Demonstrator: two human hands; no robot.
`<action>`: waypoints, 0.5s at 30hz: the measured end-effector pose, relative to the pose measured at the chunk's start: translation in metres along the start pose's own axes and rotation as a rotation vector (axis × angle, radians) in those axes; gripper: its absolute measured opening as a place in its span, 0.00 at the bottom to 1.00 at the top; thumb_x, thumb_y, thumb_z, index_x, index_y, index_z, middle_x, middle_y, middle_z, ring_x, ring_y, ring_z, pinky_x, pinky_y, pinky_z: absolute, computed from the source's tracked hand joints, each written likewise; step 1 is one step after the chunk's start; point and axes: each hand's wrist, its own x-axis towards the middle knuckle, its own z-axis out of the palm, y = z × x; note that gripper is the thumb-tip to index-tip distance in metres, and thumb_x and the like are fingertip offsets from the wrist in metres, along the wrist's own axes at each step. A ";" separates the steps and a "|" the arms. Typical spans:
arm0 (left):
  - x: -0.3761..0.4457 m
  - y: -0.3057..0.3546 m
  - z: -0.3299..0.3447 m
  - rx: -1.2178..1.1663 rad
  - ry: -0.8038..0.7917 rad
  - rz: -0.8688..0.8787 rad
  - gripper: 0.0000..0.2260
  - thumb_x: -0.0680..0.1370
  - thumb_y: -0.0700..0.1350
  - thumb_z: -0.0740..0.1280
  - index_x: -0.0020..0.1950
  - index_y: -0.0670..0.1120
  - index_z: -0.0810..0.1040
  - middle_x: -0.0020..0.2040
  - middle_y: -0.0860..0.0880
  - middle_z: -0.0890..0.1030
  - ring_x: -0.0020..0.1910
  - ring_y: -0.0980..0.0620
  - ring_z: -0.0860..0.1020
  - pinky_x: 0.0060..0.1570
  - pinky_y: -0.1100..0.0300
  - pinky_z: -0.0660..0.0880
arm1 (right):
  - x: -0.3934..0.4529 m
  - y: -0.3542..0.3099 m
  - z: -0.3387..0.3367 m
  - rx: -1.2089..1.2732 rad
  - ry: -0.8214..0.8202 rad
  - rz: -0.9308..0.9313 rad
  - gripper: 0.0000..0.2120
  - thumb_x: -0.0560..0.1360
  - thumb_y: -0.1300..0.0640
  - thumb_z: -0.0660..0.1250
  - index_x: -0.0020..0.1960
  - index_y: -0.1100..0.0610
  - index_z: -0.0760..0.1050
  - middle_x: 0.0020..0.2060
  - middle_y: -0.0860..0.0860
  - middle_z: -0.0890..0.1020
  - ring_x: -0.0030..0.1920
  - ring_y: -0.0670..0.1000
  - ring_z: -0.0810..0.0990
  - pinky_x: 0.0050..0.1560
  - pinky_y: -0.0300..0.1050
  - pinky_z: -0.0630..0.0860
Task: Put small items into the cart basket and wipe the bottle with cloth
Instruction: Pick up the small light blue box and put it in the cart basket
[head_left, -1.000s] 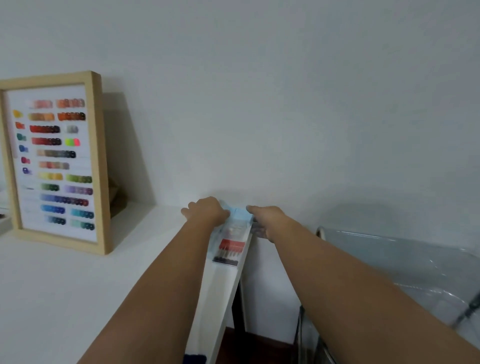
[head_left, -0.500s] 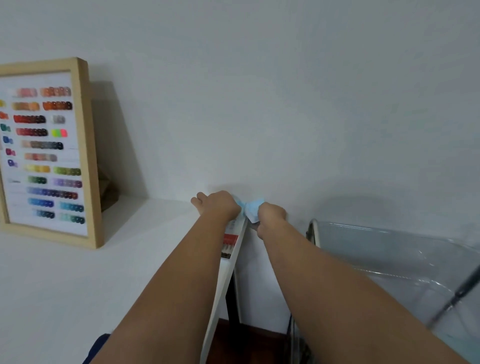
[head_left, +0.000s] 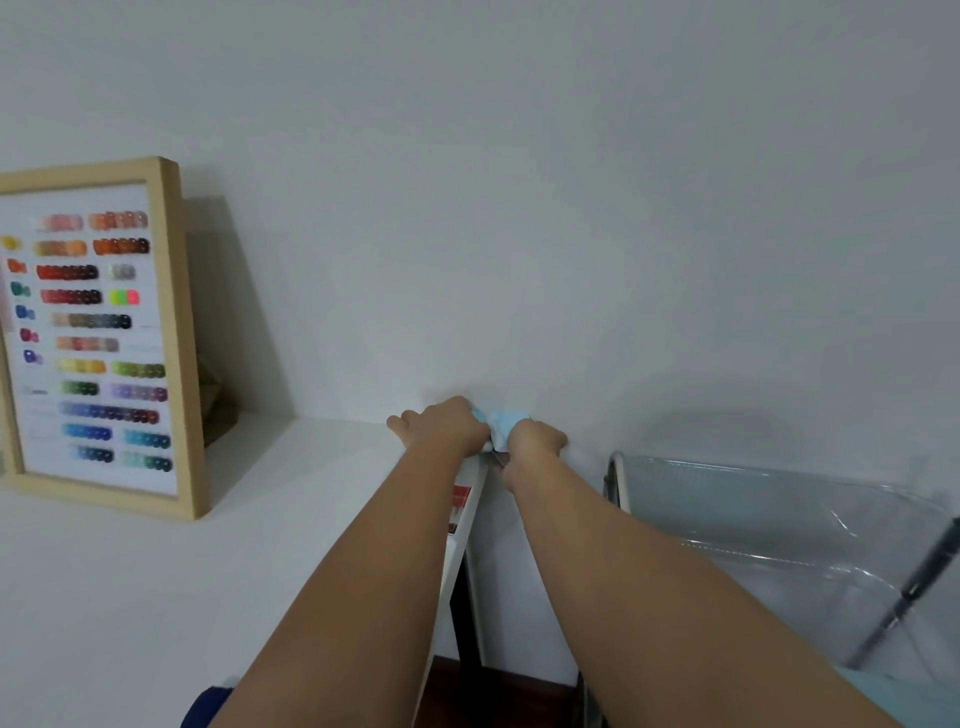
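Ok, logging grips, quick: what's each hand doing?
Left hand: grips the light blue cloth.
Right hand: grips the same cloth.

Plain white wall (head_left: 519, 182) behind. White counter (head_left: 130, 597) at left, carrying a wood-framed colour chart (head_left: 93, 338) leaned on the wall. Dark brown floor (head_left: 498, 696) below, soft even light.

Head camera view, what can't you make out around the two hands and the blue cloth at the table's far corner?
- Light blue cloth: mostly covered by the left hand and right hand; its full shape is hidden.
- Bottle: none can be made out; anything under the hands is hidden.
- Red-and-white printed card: half behind the left forearm, print too blurred.
- Clear plastic cart basket: cut off by the right edge.
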 end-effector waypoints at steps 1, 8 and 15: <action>-0.001 0.000 -0.001 -0.018 -0.008 0.005 0.14 0.71 0.55 0.61 0.55 0.59 0.73 0.42 0.52 0.74 0.55 0.44 0.67 0.49 0.48 0.53 | 0.003 -0.001 0.002 0.014 -0.018 0.017 0.21 0.79 0.55 0.55 0.69 0.59 0.72 0.65 0.56 0.77 0.63 0.57 0.76 0.65 0.51 0.72; -0.015 -0.007 -0.030 -0.728 -0.172 0.174 0.27 0.75 0.53 0.69 0.70 0.45 0.64 0.56 0.44 0.78 0.53 0.47 0.80 0.56 0.52 0.76 | -0.030 -0.010 -0.002 -0.003 -0.265 -0.232 0.21 0.76 0.71 0.53 0.65 0.56 0.69 0.60 0.62 0.75 0.53 0.63 0.78 0.43 0.53 0.79; -0.060 -0.003 -0.058 -1.226 -0.190 0.209 0.10 0.82 0.40 0.62 0.60 0.38 0.76 0.46 0.44 0.79 0.37 0.52 0.75 0.36 0.63 0.73 | -0.068 -0.039 -0.023 -0.135 -0.351 -0.315 0.16 0.80 0.62 0.57 0.64 0.49 0.72 0.47 0.53 0.78 0.44 0.53 0.77 0.39 0.45 0.73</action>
